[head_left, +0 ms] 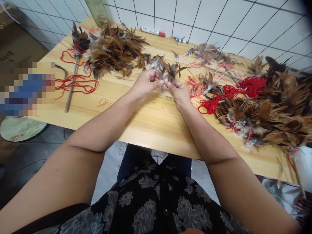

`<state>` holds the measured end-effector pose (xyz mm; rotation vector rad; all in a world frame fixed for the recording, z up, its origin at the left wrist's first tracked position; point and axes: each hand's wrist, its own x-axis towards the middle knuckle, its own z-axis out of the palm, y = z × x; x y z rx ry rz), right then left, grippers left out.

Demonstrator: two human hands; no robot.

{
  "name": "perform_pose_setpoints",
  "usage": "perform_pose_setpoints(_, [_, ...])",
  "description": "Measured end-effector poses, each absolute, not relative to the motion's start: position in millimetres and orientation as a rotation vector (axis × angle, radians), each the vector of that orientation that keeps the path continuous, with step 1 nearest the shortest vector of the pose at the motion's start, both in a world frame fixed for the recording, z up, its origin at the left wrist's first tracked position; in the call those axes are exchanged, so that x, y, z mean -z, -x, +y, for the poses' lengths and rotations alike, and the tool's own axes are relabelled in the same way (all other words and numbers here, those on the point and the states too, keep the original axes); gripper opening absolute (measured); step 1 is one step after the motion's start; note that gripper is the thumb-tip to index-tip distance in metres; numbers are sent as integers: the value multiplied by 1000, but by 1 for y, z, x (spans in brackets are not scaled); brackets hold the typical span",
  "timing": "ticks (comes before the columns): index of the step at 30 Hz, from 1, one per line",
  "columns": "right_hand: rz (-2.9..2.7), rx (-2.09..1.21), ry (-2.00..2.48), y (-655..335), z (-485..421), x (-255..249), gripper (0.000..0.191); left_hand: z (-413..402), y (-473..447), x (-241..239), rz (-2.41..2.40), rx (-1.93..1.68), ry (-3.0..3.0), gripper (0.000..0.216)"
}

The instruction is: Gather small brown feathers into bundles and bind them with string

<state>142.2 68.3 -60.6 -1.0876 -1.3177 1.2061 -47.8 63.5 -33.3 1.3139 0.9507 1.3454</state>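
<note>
My left hand [146, 84] and my right hand [179, 92] meet above the middle of a light wooden table [136, 126]. Both pinch a small bunch of brown and grey feathers [168, 72] between fingertips and thumbs, its tips fanning away from me. A large heap of brown feathers [114, 50] lies at the far left of the table. Another long heap of brown feathers [273, 110] stretches along the right side.
Red string [75, 83] loops around a thin stick topped with feathers [73, 70] at the left. A tangle of red cord [234, 92] lies to the right of my hands. A red-capped marker [153, 32] rests by the tiled wall.
</note>
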Motion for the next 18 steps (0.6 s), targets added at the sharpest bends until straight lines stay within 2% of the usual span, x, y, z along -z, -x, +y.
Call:
perform_pose_setpoints(13, [-1403, -1142, 1082, -143, 62, 58, 50, 73, 55, 38, 1064, -1354, -1525, 30])
perform_pose_setpoints(18, [-1347, -1149, 1108, -144, 69, 61, 47, 97, 93, 39, 1472, -1505, -1559, 18])
